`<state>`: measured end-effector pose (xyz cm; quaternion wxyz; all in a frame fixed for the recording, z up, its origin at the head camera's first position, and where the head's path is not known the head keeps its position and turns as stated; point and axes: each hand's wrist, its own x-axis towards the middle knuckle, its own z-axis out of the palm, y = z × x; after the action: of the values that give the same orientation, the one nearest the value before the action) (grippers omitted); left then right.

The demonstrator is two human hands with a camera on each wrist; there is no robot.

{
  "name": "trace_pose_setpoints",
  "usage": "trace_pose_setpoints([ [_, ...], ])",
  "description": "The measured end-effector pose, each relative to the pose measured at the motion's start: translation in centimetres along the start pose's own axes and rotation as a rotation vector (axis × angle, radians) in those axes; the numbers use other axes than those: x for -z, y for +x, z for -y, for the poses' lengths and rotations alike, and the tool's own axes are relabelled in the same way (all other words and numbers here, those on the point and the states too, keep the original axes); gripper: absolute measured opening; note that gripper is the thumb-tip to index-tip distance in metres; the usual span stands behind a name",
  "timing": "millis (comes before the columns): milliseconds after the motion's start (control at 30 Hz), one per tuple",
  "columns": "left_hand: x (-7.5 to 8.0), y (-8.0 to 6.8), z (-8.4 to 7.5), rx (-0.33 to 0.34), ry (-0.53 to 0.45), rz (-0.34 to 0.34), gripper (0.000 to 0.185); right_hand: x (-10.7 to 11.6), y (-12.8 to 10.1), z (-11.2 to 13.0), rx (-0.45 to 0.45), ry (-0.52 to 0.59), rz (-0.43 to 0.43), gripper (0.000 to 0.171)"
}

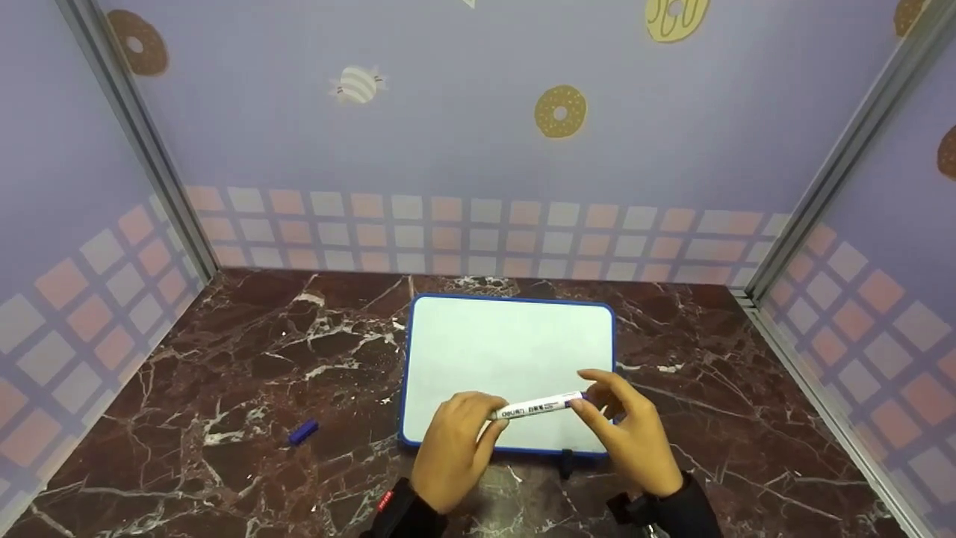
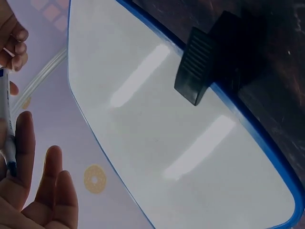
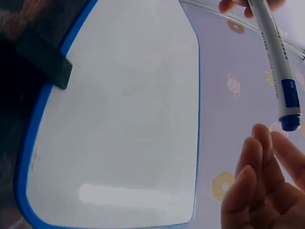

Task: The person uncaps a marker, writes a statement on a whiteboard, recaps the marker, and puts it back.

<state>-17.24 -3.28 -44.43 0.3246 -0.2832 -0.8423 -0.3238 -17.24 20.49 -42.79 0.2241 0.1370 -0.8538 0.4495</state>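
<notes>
A white marker (image 1: 538,406) with a blue end is held level just above the near edge of a blue-framed whiteboard (image 1: 508,351). My left hand (image 1: 457,447) grips the marker's left end between thumb and fingers. My right hand (image 1: 631,437) is at the marker's blue right end, index finger above and thumb below. In the right wrist view the fingers (image 3: 257,181) look fairly straight, a small gap from the marker (image 3: 275,59) tip. The left wrist view shows the marker (image 2: 5,119) against my left hand (image 2: 43,200) over the whiteboard (image 2: 167,119).
A small blue cap (image 1: 303,431) lies on the dark marble table (image 1: 224,359), left of the board. A black clip (image 1: 567,462) sits on the board's near edge. Patterned walls close in the table at the back and both sides.
</notes>
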Motion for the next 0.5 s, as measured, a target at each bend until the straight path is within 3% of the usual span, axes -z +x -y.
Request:
trace_pose_setpoints([
  [233,-0.1,0.0,-0.3,0.075,-0.153,-0.010,0.014,-0.4,0.0,0.3,-0.119,0.138,0.082,0.030],
  [400,-0.4,-0.2,-0.8,0.107,-0.243,0.074,0.016,-1.1,-0.3,0.4,-0.047,0.180,0.198,0.017],
  [500,-0.6,-0.4,-1.1,0.106,-0.270,0.115,0.019,-1.5,-0.5,0.5,0.007,0.282,0.276,0.013],
])
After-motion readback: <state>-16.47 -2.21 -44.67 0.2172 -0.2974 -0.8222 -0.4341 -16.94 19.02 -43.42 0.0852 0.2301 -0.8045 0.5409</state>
